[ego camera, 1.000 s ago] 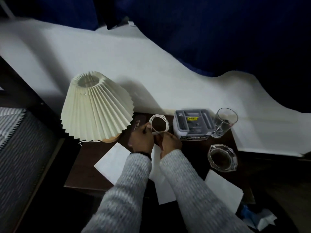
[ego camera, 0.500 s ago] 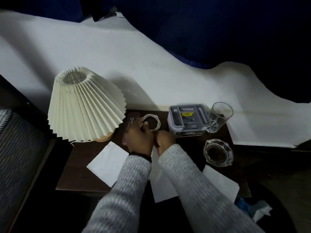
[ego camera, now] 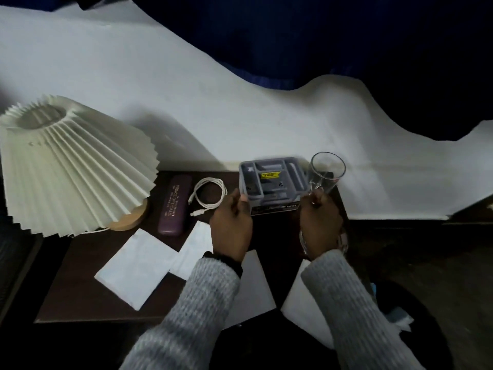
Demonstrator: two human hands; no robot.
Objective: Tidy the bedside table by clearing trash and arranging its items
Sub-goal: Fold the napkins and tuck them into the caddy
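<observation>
My left hand (ego camera: 231,227) grips the left front corner of the grey plastic organiser box (ego camera: 272,180) at the back of the dark bedside table (ego camera: 80,297). At the box's right front corner is my right hand (ego camera: 318,225), its fingers also against the foot of the clear drinking glass (ego camera: 326,169). A coiled white cable (ego camera: 208,194) lies loose on the table left of the box. Beside it rests a purple glasses case (ego camera: 174,206). White paper sheets (ego camera: 136,265) lie across the front of the table.
A pleated cream lamp (ego camera: 66,166) on a wooden base fills the table's left side. My right wrist hides most of a glass ashtray (ego camera: 343,240). Crumpled blue-white tissue (ego camera: 400,319) sits low at the right, off the table. A white wall backs the table.
Both hands let go of the white cable, which now lies coiled on the table. They moved right to the grey box. The glasses case has come into view.
</observation>
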